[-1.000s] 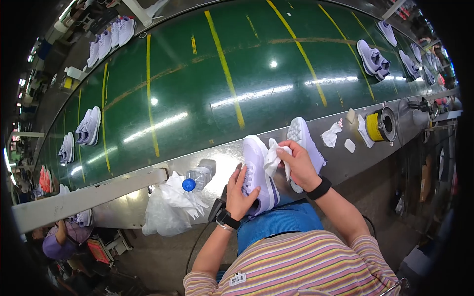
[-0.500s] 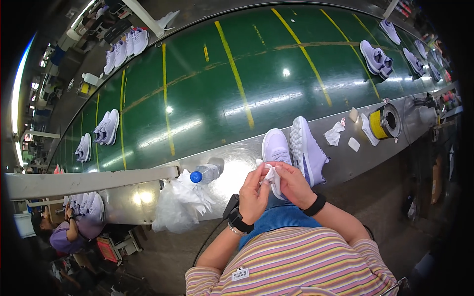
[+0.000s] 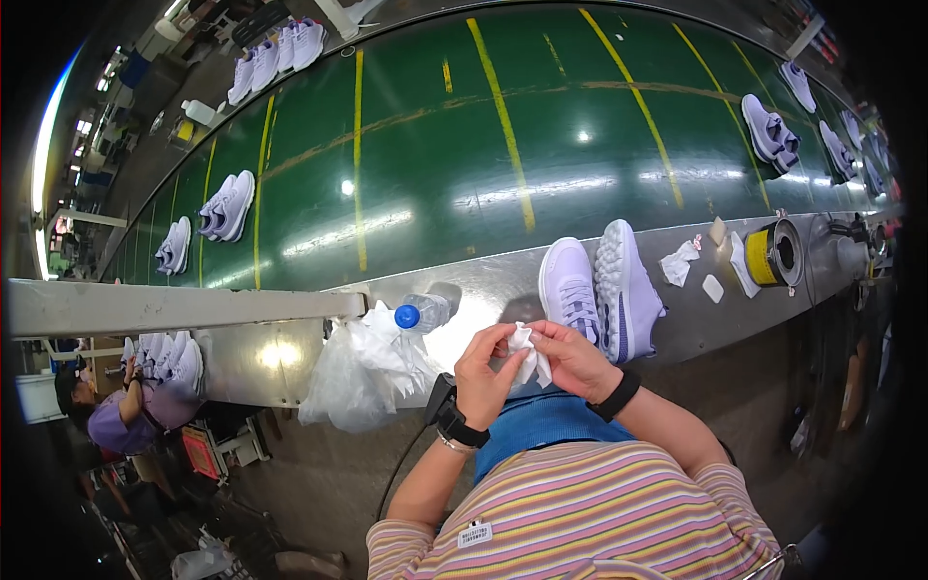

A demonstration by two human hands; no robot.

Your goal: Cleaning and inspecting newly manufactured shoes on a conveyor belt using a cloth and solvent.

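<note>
green conveyor belt [image 3: 435,164] with yellow lines filled the upper view, pairs of pale shoes riding on it, and a steel ledge [image 3: 464,280] ran along its near edge. on that ledge stood a lilac pair of sneakers [image 3: 599,290], one on its sole, the other tipped on its side with the sole showing, probably parked within reach. below the ledge's near edge the left hand [image 3: 486,372] and right hand [image 3: 570,358] met, fingers of both pinched shut on a small white cloth [image 3: 527,353], crumpled and folded between them, perhaps being bunched into a pad. a water bottle [image 3: 420,312] lay by a clear plastic bag [image 3: 362,372] toward the ledge's left end.
</note>
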